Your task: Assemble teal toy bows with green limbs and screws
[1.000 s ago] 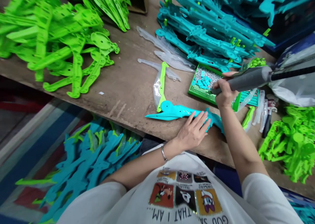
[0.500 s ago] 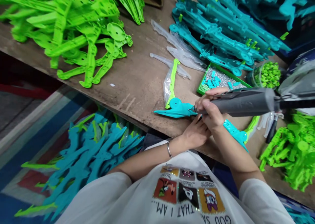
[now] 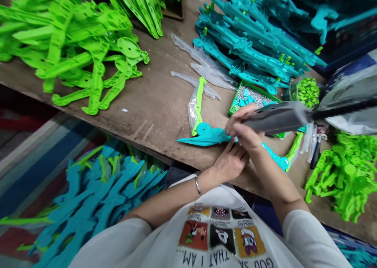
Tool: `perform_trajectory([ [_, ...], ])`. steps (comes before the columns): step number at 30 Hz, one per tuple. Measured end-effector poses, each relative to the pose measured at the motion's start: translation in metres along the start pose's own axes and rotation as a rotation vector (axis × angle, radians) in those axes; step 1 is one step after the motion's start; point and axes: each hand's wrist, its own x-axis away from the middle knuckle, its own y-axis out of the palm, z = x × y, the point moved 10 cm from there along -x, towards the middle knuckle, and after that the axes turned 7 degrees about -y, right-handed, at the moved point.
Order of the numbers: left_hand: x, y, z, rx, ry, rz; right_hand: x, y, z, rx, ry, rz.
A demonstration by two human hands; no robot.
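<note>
In my right hand (image 3: 244,130) is a grey electric screwdriver (image 3: 275,119), fingers wrapped round its front end and the body tilted to the right. Its tip points down at a long teal plastic part (image 3: 206,135) lying along the table's front edge. My left hand (image 3: 232,163) holds that part from the near side, its fingertips partly hidden beneath my right hand. A lime-green arm piece (image 3: 199,105) with a clear plastic piece (image 3: 192,110) sticks out from the part's left end. Another lime-green piece (image 3: 295,151) shows at its right end. The middle of the part is covered by my hands.
A green tray (image 3: 232,108) of screws and small teal pieces stands behind my right hand, beside a tub of lime-green bits (image 3: 306,91). Teal parts (image 3: 244,44) are stacked behind. Lime-green parts lie in piles left (image 3: 88,56) and right (image 3: 344,174). Finished-looking teal pieces (image 3: 103,205) lie below left.
The whole view has shifted a little, with the table things sitting farther left. Both hands stay on the teal part, and the screwdriver remains in my right hand.
</note>
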Motion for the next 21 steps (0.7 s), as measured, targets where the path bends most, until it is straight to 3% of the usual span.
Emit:
perform_trajectory([
  [3,-0.003,-0.011,-0.001,-0.009,-0.008,0.036,-0.01,-0.056,-0.013,0.009,-0.202,0.375],
  [5,-0.004,-0.013,0.0,-0.016,-0.007,0.039,-0.015,-0.081,-0.008,0.064,-0.242,0.506],
  [12,-0.004,-0.01,-0.001,-0.025,-0.003,0.021,-0.026,-0.102,0.033,0.067,-0.206,0.53],
  [21,-0.003,-0.008,-0.001,-0.045,-0.003,0.019,-0.029,-0.098,0.041,0.076,-0.177,0.503],
])
